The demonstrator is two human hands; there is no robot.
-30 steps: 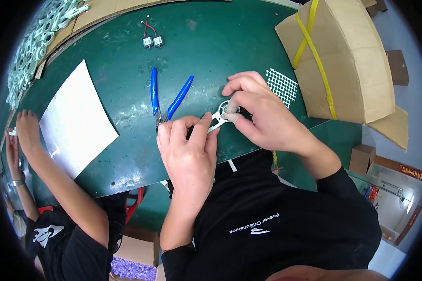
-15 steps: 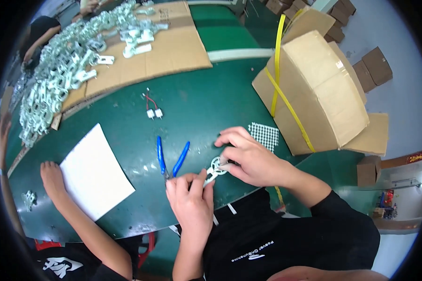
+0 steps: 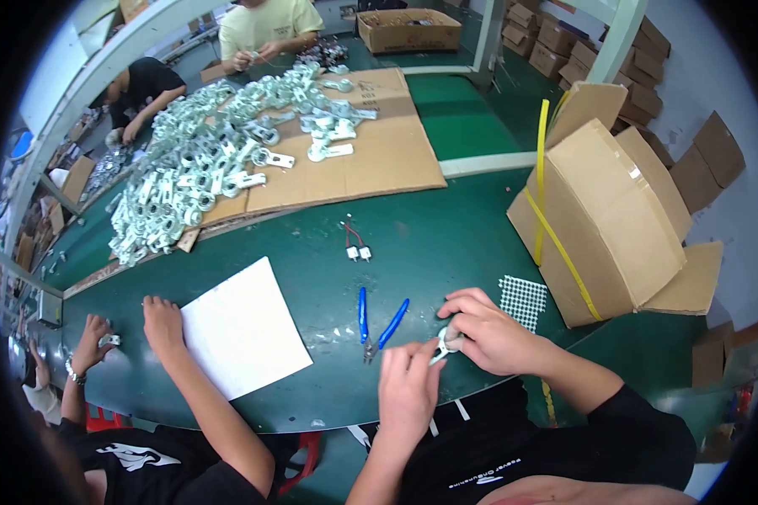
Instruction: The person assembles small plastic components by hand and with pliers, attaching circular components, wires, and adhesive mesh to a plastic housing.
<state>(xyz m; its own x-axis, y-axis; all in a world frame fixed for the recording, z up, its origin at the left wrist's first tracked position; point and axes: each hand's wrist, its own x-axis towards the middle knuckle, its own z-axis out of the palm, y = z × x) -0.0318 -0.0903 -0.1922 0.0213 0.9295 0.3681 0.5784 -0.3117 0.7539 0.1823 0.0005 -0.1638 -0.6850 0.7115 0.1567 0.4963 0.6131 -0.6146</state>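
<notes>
Between my two hands is a pale plastic part with a round ring end, partly covered by fingers. My left hand grips its lower end, and this hand's fingers hide most of that end. My right hand pinches at the ring with thumb and fingertips; whether a smaller piece is in that pinch cannot be made out. Just left of the part, blue-handled nippers lie spread on the green table. Beyond them rest two small motors with red wires. A sheet of small round dots lies past my right hand.
A large carton with yellow straps stands at the right. Many pale plastic parts are heaped on flattened cardboard at the far left. Beside a co-worker's hand lies white paper. Other people sit farther off.
The view has tilted up and swung left, so the far people show and things sit lower and farther right. A co-worker's second hand with a small pale part now shows. My hands stay on the part.
</notes>
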